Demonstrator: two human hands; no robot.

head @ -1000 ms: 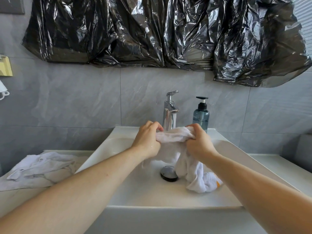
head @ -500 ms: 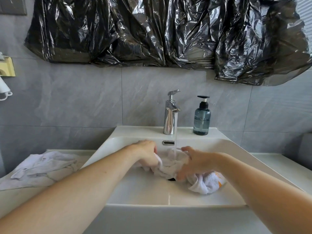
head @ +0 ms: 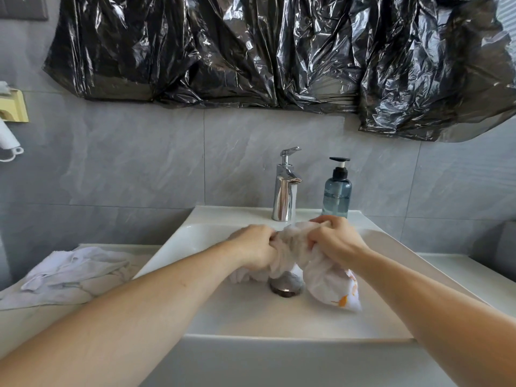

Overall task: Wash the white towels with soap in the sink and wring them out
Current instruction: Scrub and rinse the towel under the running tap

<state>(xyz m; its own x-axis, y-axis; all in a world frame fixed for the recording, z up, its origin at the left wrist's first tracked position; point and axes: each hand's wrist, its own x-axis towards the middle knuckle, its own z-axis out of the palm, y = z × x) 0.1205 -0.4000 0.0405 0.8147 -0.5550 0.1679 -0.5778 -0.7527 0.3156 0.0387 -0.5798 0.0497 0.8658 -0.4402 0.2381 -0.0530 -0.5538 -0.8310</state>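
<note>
A wet white towel (head: pixel 321 272) with small orange marks hangs bunched over the white sink (head: pixel 251 317), just under the chrome tap (head: pixel 284 191). My left hand (head: pixel 258 247) grips its left part and my right hand (head: pixel 333 238) grips its upper right part, both with curled fingers. Water runs from the tap's spout onto the towel. A blue soap pump bottle (head: pixel 337 191) stands on the sink's back ledge right of the tap. Part of the towel is hidden under my hands.
More white towels (head: pixel 75 272) lie crumpled on the counter left of the sink. The metal drain plug (head: pixel 286 284) sits in the basin below the towel. Black plastic sheeting (head: pixel 279 51) covers the wall above. A yellow holder (head: pixel 14 106) hangs at far left.
My hands pushed the towel down into the basin under the running water, then lifted it up again, bunched between them near the tap.
</note>
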